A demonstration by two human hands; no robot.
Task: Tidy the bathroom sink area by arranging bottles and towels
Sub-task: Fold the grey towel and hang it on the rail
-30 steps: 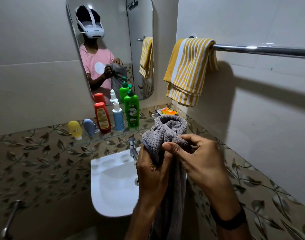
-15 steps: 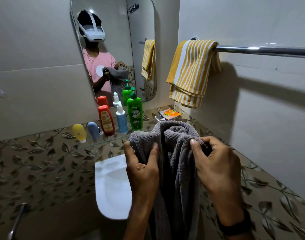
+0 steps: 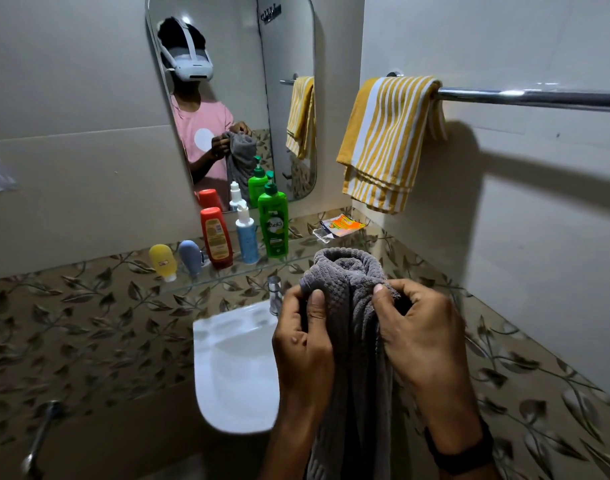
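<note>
Over the sink [image 3: 227, 368], both hands [image 3: 359, 344] bunch the grey towel [image 3: 348, 271], seemingly wall-clear.

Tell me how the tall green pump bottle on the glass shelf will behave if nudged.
The green pump bottle looks tall and narrow-based, so it probably tips rather than slides. The glass shelf looks smooth, so a low push might skid it. It stands close beside the blue bottle, likely knocking it.

The room is dim and greyish, lit from above and behind me; a small bright spot glints in the mirror [image 3: 227, 98]. The towel rail [image 3: 539, 98] carries a white glare streak and throws a long dark shadow down the wall [image 3: 539, 174]. The sink [image 3: 227, 375] is the brightest patch. Straight lines bow near the edges, and the lower corners fall soft and murky.
</note>
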